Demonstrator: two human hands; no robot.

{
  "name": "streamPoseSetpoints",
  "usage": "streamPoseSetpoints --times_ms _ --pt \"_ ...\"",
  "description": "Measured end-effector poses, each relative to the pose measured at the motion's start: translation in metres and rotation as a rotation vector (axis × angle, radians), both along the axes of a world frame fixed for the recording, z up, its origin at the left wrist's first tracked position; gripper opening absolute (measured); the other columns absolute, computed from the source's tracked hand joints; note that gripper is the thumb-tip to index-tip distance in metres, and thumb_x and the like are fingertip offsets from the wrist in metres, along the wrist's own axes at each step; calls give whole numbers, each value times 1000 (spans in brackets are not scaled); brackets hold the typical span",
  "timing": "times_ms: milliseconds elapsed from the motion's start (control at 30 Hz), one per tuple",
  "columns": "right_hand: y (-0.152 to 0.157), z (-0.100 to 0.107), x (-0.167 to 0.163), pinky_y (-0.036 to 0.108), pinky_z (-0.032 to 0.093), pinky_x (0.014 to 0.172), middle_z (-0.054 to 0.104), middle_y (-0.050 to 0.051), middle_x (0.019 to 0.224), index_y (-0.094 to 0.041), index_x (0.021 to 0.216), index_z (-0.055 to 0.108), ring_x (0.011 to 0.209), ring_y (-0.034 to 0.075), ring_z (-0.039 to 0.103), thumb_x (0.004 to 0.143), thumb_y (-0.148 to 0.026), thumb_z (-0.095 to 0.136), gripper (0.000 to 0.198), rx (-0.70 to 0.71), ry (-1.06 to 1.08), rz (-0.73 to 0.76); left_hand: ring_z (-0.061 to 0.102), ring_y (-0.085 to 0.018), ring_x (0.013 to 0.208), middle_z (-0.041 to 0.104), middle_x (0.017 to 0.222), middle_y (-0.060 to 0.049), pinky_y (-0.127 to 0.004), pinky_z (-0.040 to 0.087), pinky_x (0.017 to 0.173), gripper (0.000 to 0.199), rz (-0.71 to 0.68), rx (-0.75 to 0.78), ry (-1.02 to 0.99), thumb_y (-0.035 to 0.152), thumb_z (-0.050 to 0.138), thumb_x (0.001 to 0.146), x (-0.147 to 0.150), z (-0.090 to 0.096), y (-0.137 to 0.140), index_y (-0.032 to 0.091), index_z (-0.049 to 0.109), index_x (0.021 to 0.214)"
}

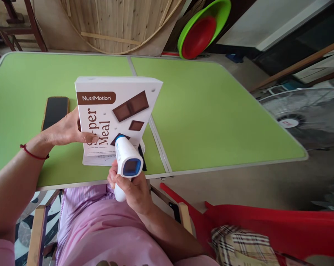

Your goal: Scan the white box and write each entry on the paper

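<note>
My left hand (72, 127) grips the left side of a white and brown NutriMotion box (100, 87), thumb across its printed front. The box stands upright at the near part of the green table, its front towards me. In my right hand (133, 188) is a white and blue infrared thermometer (125, 155), fingers wrapped round its handle. Its nose points at the lower front of the box, and its small dark screen faces me. I cannot tell whether the nose touches the box. Under the box lies a printed paper (96, 160), mostly covered.
A phone (55, 111) lies on the green folding table (211, 111), left of the box. Beyond the right edge stands a fan (291, 118). Green (224, 16) and red basins (197, 37) lean behind the table. At the lower right is a red chair (280, 229) with checked cloth (244, 244).
</note>
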State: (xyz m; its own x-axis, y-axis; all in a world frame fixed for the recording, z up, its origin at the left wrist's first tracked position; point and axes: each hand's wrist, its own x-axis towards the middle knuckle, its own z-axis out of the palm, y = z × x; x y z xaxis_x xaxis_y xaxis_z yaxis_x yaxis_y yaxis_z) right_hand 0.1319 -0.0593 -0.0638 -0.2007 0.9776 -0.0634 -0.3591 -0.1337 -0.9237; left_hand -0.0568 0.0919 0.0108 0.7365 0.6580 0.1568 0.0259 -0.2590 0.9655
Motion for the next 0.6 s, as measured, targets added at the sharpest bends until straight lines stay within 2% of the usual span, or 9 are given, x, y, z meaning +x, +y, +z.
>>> streamPoseSetpoints --times_ms 267,433,600 --pt "-2 -1 -2 30 38 57 55 0 67 -21 78 62 59 12 47 84 -51 67 32 9 48 20 67 -26 93 68 118 -15 -28 58 69 69 -9 75 61 29 82 76 -5 -2 2 9 51 134" --pt "-2 -1 -2 29 38 57 54 -1 67 -20 76 60 59 11 46 86 -49 67 31 16 63 29 66 -19 91 66 123 -13 -26 58 74 70 11 97 130 29 80 80 -7 0 0 8 47 138" --pt "-2 5 3 28 38 55 53 -1 67 -21 79 59 58 11 45 84 -48 68 29 17 112 71 68 -22 90 69 117 -12 -27 59 69 69 134 50 120 38 84 74 -7 -7 -1 9 53 128"
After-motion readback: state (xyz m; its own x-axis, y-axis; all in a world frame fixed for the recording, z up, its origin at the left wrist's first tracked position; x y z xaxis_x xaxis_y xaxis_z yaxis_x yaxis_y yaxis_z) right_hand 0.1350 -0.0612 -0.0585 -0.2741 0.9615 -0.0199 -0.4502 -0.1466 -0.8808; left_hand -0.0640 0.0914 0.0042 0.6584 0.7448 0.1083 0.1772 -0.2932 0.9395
